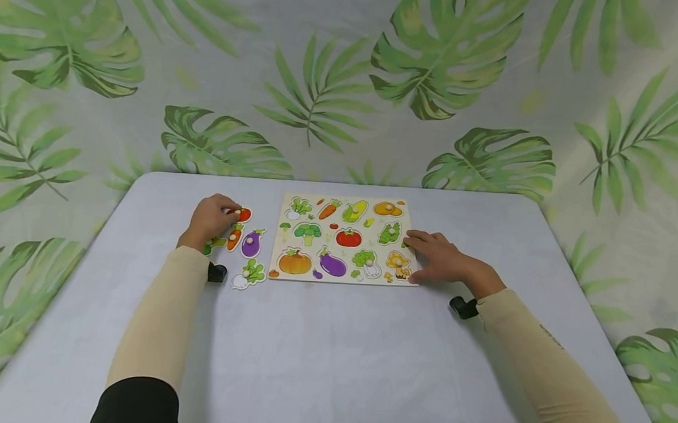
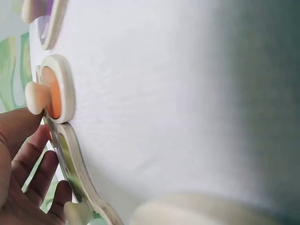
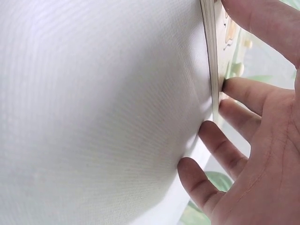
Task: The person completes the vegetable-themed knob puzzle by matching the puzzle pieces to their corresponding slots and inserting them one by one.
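Observation:
My left hand [image 1: 206,221] pinches at a red tomato puzzle piece [image 1: 245,215] on the left of the table. Beside it lie a carrot piece [image 1: 233,238], an eggplant piece [image 1: 252,243] and a white radish piece [image 1: 244,281]. A green piece [image 1: 215,244] is partly hidden under that hand. The left wrist view shows the carrot's round knob [image 2: 36,97] close to my thumb. To the right, my right hand [image 1: 441,260] rests with spread fingers along the right edge of a wooden vegetable puzzle board [image 1: 275,234].
The board bears pictures of several vegetables, and knobs [image 3: 238,69] rise from it in the right wrist view. A white cloth covers the table [image 1: 332,356]. Behind it hangs a leaf-patterned curtain [image 1: 341,161].

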`<act>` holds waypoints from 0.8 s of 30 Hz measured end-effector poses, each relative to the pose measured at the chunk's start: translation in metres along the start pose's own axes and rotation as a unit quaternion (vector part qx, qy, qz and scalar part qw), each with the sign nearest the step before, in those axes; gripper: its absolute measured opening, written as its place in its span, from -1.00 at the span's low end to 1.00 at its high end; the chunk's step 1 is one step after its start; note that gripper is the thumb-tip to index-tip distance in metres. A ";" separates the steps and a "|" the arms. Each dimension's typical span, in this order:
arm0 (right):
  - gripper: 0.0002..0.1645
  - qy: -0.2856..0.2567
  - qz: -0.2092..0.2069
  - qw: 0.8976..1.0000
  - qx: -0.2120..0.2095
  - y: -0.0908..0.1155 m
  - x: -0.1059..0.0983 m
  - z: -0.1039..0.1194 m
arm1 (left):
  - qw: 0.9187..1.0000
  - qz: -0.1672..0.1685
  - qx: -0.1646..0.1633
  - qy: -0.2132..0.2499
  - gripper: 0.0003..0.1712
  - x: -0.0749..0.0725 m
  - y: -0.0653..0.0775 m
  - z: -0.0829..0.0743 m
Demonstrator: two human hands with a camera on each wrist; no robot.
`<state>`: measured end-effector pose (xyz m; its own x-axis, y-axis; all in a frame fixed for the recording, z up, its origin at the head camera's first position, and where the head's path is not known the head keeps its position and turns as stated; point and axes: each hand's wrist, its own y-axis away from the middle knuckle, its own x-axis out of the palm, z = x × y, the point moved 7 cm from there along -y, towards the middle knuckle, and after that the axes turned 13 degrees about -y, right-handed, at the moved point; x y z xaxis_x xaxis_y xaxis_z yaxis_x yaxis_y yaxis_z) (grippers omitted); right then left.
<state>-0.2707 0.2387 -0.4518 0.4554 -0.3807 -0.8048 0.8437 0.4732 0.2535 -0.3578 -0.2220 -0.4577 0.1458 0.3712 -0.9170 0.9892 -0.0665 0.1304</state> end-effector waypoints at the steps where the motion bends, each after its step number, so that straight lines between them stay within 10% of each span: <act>1: 0.06 -0.003 0.000 1.000 0.002 0.000 0.000 0.000 | 1.000 -0.002 -0.001 0.000 -0.60 0.000 0.000 0.000; 14: 0.07 0.002 -0.001 1.000 0.003 -0.001 0.003 -0.004 | 0.998 -0.012 0.017 0.054 -0.62 -0.007 0.004 0.001; 24: 0.05 0.003 -0.005 1.000 0.010 0.001 0.001 0.001 | 0.990 -0.053 0.123 0.036 -0.71 -0.024 0.018 -0.033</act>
<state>-0.2690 0.2377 -0.4520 0.4458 -0.3798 -0.8106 0.8536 0.4532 0.2571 -0.3433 -0.2016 -0.4210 0.0505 0.4532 -0.8900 0.9673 -0.2440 -0.0693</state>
